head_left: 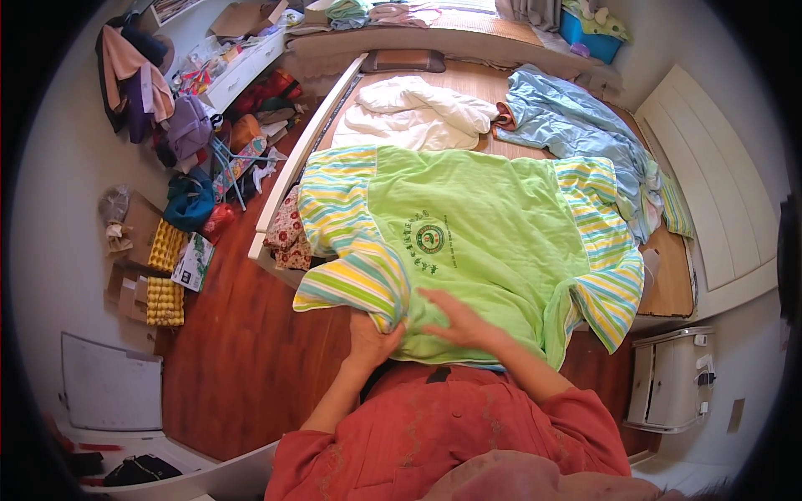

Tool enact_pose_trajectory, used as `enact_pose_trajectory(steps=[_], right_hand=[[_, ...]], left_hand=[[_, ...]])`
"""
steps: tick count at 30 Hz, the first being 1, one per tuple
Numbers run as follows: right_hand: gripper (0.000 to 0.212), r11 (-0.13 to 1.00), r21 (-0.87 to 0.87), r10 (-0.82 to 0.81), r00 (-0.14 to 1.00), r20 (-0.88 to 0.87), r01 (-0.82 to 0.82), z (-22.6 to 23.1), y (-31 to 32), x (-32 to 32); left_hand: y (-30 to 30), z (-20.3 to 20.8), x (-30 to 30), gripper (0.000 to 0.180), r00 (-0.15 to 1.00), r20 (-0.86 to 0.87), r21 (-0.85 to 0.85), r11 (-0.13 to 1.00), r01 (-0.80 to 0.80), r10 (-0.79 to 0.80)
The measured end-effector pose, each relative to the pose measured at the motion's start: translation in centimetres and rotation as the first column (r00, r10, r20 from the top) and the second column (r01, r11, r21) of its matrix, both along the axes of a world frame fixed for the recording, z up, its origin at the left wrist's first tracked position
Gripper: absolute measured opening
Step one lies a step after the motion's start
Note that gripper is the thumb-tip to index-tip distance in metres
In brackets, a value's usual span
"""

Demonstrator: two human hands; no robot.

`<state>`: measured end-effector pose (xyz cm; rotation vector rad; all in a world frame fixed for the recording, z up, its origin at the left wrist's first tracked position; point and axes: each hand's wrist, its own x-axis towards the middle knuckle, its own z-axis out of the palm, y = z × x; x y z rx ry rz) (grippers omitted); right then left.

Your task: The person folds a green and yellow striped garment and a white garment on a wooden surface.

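A light green quilt [493, 217] with striped side borders and a round emblem lies spread over the bed, its near edge hanging toward me. My left hand [373, 337] is closed on the quilt's near edge, by the folded striped corner on the left. My right hand [458, 321], slightly blurred, is just to the right of it, with fingers stretched apart over the green cloth. Whether its fingertips touch the cloth I cannot tell. Part of the left hand's fingers is hidden under the fabric.
Behind the quilt lie a white quilt [409, 113] and a blue quilt [576, 117]. A brown pillow [404, 61] rests at the far edge. The bed's white rail [313, 142] runs along the left. Bags and a folding stool [230, 171] crowd the left floor; a white cabinet [668, 380] stands right.
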<state>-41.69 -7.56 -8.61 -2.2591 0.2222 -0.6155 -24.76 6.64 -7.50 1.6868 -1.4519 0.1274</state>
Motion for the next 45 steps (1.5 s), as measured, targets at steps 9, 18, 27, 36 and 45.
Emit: enact_pose_trajectory(steps=[9,18,27,36,45], right_hand=[[0.066,0.721,0.693,0.218,0.957,-0.190,-0.026,-4.9,5.2,4.1],[0.051,0.787,0.578,0.367,0.917,-0.157,-0.216,-6.5,3.4,7.7],[0.036,0.325,0.913,0.237,0.956,0.174,-0.247,-2.2,4.3,6.8],[0.027,0.260,0.958,0.120,0.989,0.091,-0.120,-1.8,4.4,6.1],[0.027,0.488,0.830,0.287,0.948,0.140,-0.270,-2.4,4.6,6.3]], left_hand=[[5.8,-4.1,0.5,0.027,0.742,-0.668,0.164,0.985,0.059,0.066],[6.1,-0.1,1.5,0.031,0.964,-0.225,0.169,0.969,0.182,-0.142],[1.8,0.3,2.0,0.013,0.954,-0.261,-0.026,0.989,0.148,-0.150],[1.0,-6.2,2.8,0.020,0.303,-0.952,-0.064,0.945,-0.321,0.038],[2.3,-6.0,4.1,0.037,0.073,-0.993,-0.095,0.993,-0.074,-0.089]])
